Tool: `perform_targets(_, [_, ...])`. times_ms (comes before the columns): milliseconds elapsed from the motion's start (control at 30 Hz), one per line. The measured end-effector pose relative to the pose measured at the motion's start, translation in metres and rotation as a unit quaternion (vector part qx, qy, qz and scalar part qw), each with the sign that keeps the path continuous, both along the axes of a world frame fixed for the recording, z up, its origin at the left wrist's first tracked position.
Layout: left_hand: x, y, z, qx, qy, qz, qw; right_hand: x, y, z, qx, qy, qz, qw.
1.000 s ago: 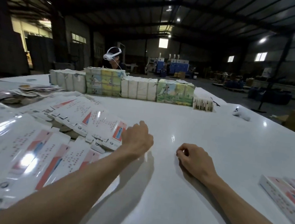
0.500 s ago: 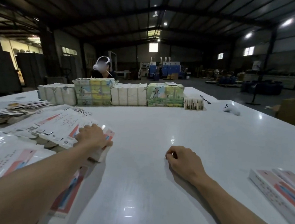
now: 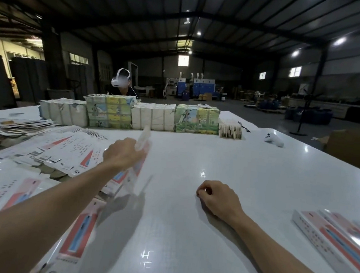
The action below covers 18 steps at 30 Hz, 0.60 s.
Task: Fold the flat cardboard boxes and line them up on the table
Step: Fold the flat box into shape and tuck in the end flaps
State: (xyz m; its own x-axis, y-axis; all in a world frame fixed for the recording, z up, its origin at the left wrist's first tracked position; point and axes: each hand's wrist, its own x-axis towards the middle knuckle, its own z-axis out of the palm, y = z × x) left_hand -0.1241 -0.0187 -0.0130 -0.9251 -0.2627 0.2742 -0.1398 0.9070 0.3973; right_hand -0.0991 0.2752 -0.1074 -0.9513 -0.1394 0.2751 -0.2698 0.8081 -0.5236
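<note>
My left hand (image 3: 122,153) grips a flat white-and-red cardboard box (image 3: 138,165) and holds it tilted on edge, lifted off the fanned pile of flat boxes (image 3: 65,148) at the left of the white table (image 3: 188,224). The box is blurred by motion. My right hand (image 3: 217,197) rests on the table with its fingers curled and nothing in it. Folded boxes (image 3: 335,237) with red stripes lie in a row at the right edge.
Bundles of packed printed cartons (image 3: 131,114) form a wall across the far side of the table. A person wearing a white headset (image 3: 120,81) sits behind them. A white controller (image 3: 274,139) lies at the far right. More flat sheets (image 3: 12,127) pile at far left.
My left hand reached left onto the pile, took hold of one flat box and has lifted it up on edge toward the table's middle. My right hand stayed put.
</note>
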Motion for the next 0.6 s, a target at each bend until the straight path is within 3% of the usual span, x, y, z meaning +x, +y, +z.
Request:
perform_targets(100, [0.014, 0.03, 0.005, 0.255, -0.039, -0.093, 0.962, 0.001, 0.0, 0.002, -0.017, -0.009, 0.001, 1.0])
perform_targets(167, [0.025, 0.052, 0.0, 0.446, -0.104, -0.141, 0.878, 0.001, 0.001, 0.003, -0.043, -0.018, 0.003, 0.999])
perform_targets(233, [0.037, 0.072, -0.014, 0.579, -0.16, -0.184, 0.778, 0.002, 0.002, 0.004, -0.09, -0.023, 0.016, 0.996])
perform_targets(300, [0.05, 0.087, -0.035, 0.634, -0.183, -0.203, 0.723, 0.004, 0.004, 0.005, -0.165, -0.031, 0.034, 0.985])
perform_targets(400, [0.07, 0.101, -0.064, 0.685, -0.197, -0.21, 0.67, 0.005, 0.007, 0.006, -0.255, -0.027, 0.037, 0.966])
perform_targets(467, [0.075, 0.102, -0.076, 0.694, -0.203, -0.208, 0.659, 0.007, 0.006, 0.006, -0.279, -0.01, 0.03, 0.96])
perform_targets(600, [0.079, 0.101, -0.078, 0.672, -0.183, -0.246, 0.674, 0.013, -0.002, 0.01, -0.239, 0.076, 0.017, 0.968])
